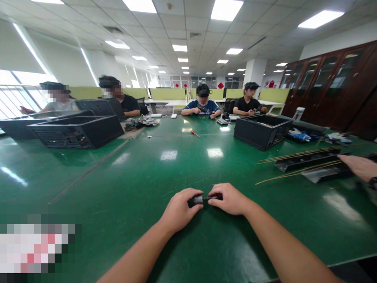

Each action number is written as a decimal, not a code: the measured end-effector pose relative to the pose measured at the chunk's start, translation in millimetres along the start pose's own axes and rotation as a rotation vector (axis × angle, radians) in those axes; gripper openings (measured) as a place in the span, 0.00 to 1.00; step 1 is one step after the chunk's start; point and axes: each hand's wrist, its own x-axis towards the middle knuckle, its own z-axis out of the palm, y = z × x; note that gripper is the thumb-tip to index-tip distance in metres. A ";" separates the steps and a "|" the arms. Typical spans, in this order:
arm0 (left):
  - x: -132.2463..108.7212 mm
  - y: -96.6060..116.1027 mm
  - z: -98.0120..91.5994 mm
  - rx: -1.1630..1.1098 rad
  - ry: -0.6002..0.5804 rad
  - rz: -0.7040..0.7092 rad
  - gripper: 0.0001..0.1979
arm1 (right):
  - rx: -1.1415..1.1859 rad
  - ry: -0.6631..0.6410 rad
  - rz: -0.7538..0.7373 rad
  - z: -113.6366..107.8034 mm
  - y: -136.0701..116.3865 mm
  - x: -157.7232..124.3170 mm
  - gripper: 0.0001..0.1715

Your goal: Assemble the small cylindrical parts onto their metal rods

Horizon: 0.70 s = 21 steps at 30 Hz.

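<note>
Both my hands are over the green table (141, 177), close to its near side. My left hand (180, 208) is closed around a black cylindrical tool with a silver collar (198, 199), lying level between thumb and fingers. A thin dark shaft runs from the collar to the right. My right hand (231, 199) pinches the dark end of that shaft, its fingertips close to the collar. The exact kind of tool cannot be made out; much of it is hidden in my fingers.
Black computer cases stand at left (106, 133) and right (250, 133). An orange screwdriver (193, 133) lies mid-table. Thin yellow rods (282, 177) and black metal channels (324, 173) lie at right, near another person's hand (357, 165). Several people sit across the table.
</note>
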 end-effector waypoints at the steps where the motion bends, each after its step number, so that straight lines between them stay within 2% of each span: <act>1: 0.0 -0.2 -0.5 0.004 0.004 -0.002 0.15 | 0.000 0.002 0.005 -0.5 -0.3 0.1 0.09; 21: 1.1 -1.7 -5.4 0.038 0.032 -0.016 0.15 | -0.018 0.010 0.035 -1.0 3.4 0.4 0.09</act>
